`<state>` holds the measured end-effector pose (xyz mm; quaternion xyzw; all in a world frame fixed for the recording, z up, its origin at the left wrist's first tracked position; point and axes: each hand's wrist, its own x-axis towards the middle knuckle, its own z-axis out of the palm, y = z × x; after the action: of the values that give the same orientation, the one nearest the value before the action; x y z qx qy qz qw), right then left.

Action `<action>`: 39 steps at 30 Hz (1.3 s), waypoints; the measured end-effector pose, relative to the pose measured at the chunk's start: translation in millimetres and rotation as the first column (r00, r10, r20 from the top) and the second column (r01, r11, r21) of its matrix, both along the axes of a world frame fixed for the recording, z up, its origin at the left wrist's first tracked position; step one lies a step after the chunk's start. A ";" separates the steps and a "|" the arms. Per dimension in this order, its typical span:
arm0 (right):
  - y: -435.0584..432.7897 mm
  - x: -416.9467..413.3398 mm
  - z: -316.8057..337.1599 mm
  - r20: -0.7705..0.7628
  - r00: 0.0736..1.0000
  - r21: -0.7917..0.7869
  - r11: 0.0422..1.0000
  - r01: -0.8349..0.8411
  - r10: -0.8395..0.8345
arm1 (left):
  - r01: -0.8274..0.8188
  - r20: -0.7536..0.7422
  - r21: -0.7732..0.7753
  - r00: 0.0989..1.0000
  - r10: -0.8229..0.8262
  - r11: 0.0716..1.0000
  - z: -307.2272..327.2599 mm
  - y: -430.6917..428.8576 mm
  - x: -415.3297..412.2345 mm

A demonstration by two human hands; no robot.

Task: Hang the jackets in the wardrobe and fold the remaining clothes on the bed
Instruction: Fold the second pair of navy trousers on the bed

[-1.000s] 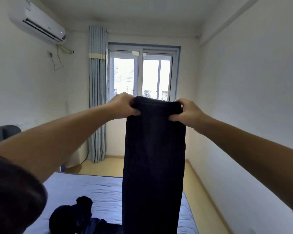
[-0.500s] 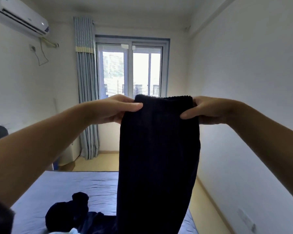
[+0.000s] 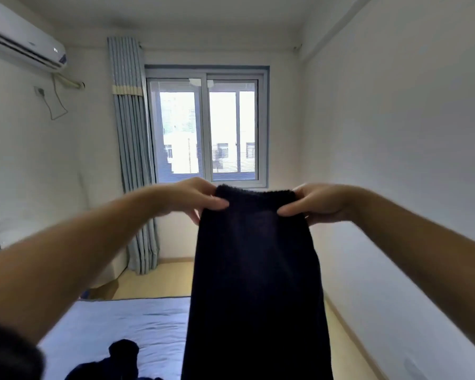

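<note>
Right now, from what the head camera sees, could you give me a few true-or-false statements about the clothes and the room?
1. The left hand and the right hand both pinch the dark garment at its top edge. True.
2. More dark clothes lie on the bed. True.
3. The dark garment lies flat on the bed. False: it hangs in the air from the hands.
4. The curtain covers the window. False: it is gathered at the window's left side.

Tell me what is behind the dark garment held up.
Past the dark garment show the window above it, the floor and the bed at its left. What lies directly behind the cloth is covered.
</note>
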<state>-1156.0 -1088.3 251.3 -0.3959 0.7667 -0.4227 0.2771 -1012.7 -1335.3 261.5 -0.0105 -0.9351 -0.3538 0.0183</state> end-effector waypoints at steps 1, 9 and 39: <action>-16.0 -16.3 -13.1 -0.102 0.989 0.013 0.994 0.107 -0.105 | -0.091 -0.018 -0.119 0.996 0.089 0.989 -11.6 -4.4 -26.8; -92.8 -96.0 20.3 -0.601 0.484 -0.508 0.772 0.383 -0.636 | -0.507 -0.571 -0.130 0.741 0.354 0.852 21.6 -29.9 -136.7; 101.4 195.1 -462.7 -0.275 0.922 0.299 0.887 0.351 -0.272 | -0.187 0.146 0.000 0.972 0.185 0.982 -481.7 131.4 156.2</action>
<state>-960.9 -986.9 -211.4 -0.2578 0.9086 -0.2743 0.1810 -856.5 -1203.9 -220.2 0.1032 -0.9282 -0.3570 -0.0168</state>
